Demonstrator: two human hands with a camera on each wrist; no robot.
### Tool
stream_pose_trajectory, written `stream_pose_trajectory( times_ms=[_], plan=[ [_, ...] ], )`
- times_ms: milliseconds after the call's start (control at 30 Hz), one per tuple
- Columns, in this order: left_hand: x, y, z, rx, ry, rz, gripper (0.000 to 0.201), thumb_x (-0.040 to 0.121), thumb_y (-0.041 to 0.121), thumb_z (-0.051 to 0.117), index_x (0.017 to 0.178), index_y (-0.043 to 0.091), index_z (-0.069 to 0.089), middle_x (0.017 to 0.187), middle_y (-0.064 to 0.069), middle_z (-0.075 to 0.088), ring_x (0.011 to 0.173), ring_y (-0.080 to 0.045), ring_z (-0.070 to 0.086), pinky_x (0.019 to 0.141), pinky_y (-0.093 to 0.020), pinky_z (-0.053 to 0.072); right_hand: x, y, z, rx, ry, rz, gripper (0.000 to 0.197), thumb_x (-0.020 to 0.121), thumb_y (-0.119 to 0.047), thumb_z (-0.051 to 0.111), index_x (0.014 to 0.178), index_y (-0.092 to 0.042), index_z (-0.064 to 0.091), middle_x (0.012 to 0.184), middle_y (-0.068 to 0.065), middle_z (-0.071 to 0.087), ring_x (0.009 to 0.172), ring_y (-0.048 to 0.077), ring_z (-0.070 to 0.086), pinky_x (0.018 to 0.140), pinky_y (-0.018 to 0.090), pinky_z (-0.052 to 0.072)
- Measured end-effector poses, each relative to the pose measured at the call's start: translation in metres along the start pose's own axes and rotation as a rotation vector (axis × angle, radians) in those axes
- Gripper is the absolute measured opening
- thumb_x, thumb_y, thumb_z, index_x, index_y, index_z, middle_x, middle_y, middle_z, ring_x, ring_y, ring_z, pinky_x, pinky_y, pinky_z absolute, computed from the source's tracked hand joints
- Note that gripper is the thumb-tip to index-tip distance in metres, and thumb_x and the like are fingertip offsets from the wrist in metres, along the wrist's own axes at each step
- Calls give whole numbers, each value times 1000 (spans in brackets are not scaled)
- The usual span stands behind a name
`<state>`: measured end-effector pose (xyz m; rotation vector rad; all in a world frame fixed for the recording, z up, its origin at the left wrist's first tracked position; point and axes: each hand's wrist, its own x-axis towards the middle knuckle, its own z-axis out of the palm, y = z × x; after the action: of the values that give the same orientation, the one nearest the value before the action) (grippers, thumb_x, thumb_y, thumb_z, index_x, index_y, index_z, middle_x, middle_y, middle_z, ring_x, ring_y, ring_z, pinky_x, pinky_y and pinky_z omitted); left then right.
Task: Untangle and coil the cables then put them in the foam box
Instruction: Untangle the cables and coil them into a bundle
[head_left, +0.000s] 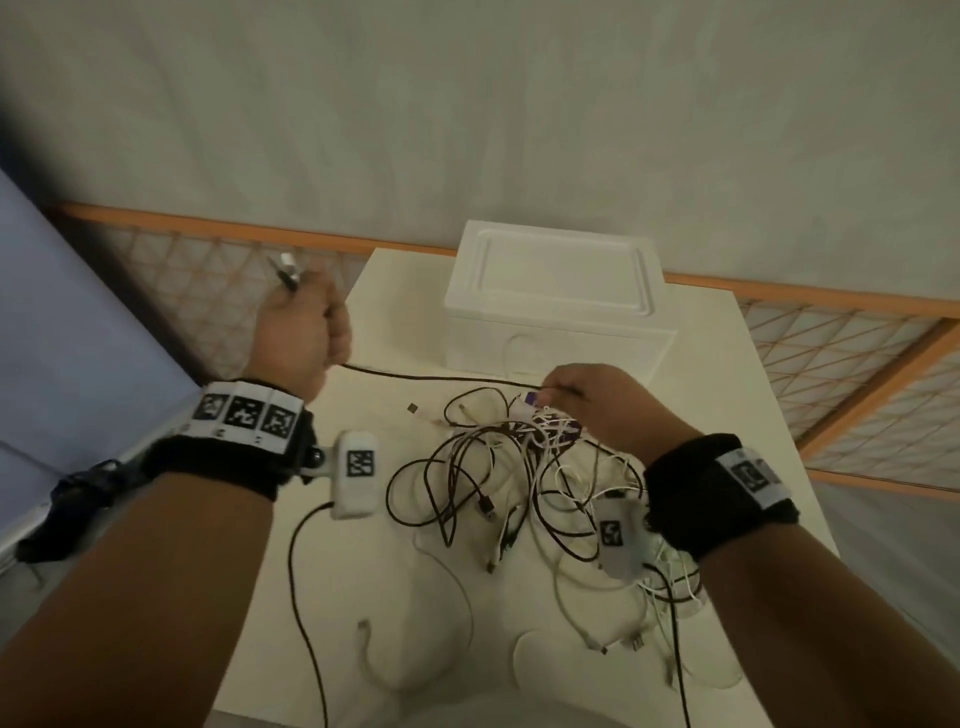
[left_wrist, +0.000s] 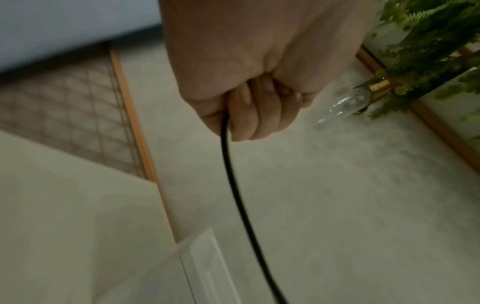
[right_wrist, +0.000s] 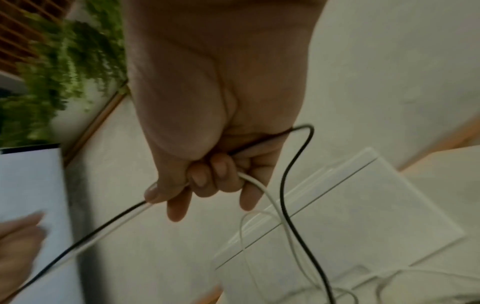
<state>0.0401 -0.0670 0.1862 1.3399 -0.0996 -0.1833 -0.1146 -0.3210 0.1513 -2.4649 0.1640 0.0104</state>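
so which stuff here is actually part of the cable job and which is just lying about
Job:
- black cable, stretched between left hand and right hand
- tangled cables
- foam box, lid on

Lying about:
- fern
- glass bulb

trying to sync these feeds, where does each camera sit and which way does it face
Head: worn on the head, looks down at the table, foam box and cable tangle; both forearms and hands show.
Left wrist: looks along the left hand, fisted round a black cable.
Right wrist: looks along the right hand, gripping black and white cables, box below.
Shared: the black cable stretched between the hands shows in all three views.
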Motion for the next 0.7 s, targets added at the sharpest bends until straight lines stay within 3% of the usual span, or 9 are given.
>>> stream_pose_trajectory(
  times_ms=[133, 200, 267, 333, 433, 500, 567, 633, 700],
  plan=[
    [0, -4, -16, 448, 175, 130, 44, 98, 41, 43, 59, 22, 44, 50, 6, 45, 44, -11, 39, 47, -26, 31, 0, 17, -11, -68, 70, 50, 15, 92, -32, 56, 89, -24, 69, 88, -3, 68, 86, 16, 61, 78, 30, 47],
    [-15, -12, 8, 657, -11, 205, 32, 101, 34, 42, 71, 25, 51, 67, 6, 55, 60, -3, 50, 63, -26, 36, 4, -2, -2, -178, 72, -17, 20, 93, -34, 54, 94, -21, 70, 90, -1, 66, 87, 17, 60, 76, 29, 45],
    [-38, -26, 45, 822, -368, 213, 26, 102, 33, 39, 91, 24, 61, 89, 7, 64, 80, 2, 56, 75, -21, 39, 11, -29, 15, -307, 57, -158, 29, 94, -36, 49, 99, -17, 70, 93, 4, 65, 88, 21, 60, 77, 31, 46],
    [-53, -37, 73, 909, -610, 147, 36, 102, 40, 33, 104, 19, 63, 101, 4, 66, 92, -8, 59, 84, -26, 43, 14, -48, 24, -397, 40, -296, 40, 93, -38, 41, 102, -11, 70, 94, 11, 65, 84, 25, 60, 74, 34, 47],
    [-48, -30, 70, 1029, -710, 47, 41, 100, 44, 37, 77, 22, 62, 71, 2, 60, 71, -15, 57, 66, -27, 40, 10, -40, 6, -304, 17, -199, 28, 94, -36, 52, 104, -17, 71, 93, 7, 65, 87, 19, 58, 79, 34, 45],
    [-40, -21, 52, 1181, -747, 56, 38, 96, 45, 46, 70, 23, 61, 64, 5, 54, 62, -13, 52, 58, -26, 35, 1, -20, -15, -296, 45, -117, 26, 93, -36, 55, 106, -21, 71, 95, 4, 67, 92, 19, 59, 81, 30, 44],
    [-25, -15, 27, 1295, -655, 143, 36, 95, 44, 50, 66, 23, 53, 63, 7, 51, 60, -10, 48, 55, -25, 31, -6, 3, -33, -270, 105, -50, 24, 93, -34, 56, 104, -20, 72, 99, 2, 69, 96, 19, 61, 82, 27, 42],
    [-1, -11, -5, 1369, -388, 210, 36, 96, 45, 47, 72, 17, 49, 68, 3, 52, 65, -16, 50, 59, -29, 33, -11, 21, -42, -249, 162, 6, 23, 93, -32, 57, 102, -18, 73, 104, 2, 71, 99, 20, 62, 86, 28, 44],
    [21, -10, -33, 1492, -158, 159, 43, 98, 45, 40, 79, 9, 53, 77, -9, 57, 70, -26, 53, 66, -34, 36, -11, 31, -40, -237, 168, 50, 25, 94, -32, 55, 104, -17, 72, 108, 3, 70, 102, 20, 62, 91, 30, 43]
  ],
)
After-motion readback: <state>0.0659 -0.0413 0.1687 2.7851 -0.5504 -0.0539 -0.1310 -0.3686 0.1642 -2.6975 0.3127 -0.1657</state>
